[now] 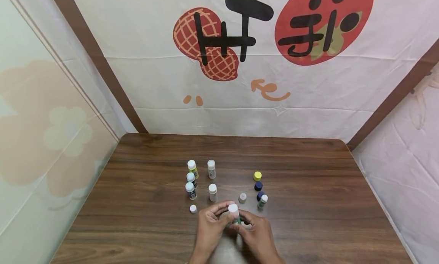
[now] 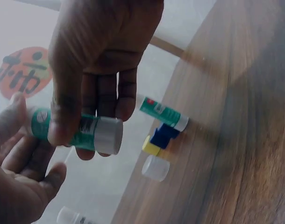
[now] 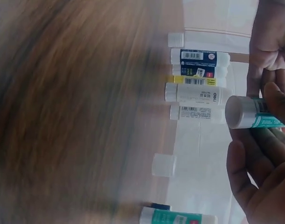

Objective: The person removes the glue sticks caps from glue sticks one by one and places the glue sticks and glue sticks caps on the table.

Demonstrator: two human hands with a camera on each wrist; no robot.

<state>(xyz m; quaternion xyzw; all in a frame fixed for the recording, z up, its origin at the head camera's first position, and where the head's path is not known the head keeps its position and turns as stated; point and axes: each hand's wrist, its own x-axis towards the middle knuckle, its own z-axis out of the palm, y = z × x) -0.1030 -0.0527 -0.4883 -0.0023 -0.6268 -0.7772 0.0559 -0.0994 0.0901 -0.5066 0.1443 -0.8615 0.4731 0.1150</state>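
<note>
A green-labelled glue stick (image 1: 236, 220) with white ends stands upright between the two hands, above the near middle of the table. My left hand (image 1: 210, 225) grips it from the left, its thumb pressed on the side near the top. From the right, my right hand (image 1: 258, 233) pinches the stick, thumb nearest me. In the left wrist view the right thumb lies across the green label of the glue stick (image 2: 89, 132). The white lower end of the glue stick (image 3: 240, 112) shows in the right wrist view. A second green glue stick (image 1: 263, 201) stands just beyond the right hand.
Left of centre stand a yellow-labelled glue stick (image 1: 193, 169), dark-blue-labelled ones (image 1: 191, 190) and two white-labelled ones (image 1: 212, 169). Loose caps lie about: white (image 1: 193, 209), greyish (image 1: 242, 197), yellow (image 1: 257, 176) and dark blue (image 1: 258, 186). A printed cloth (image 1: 154, 84) hangs behind the table.
</note>
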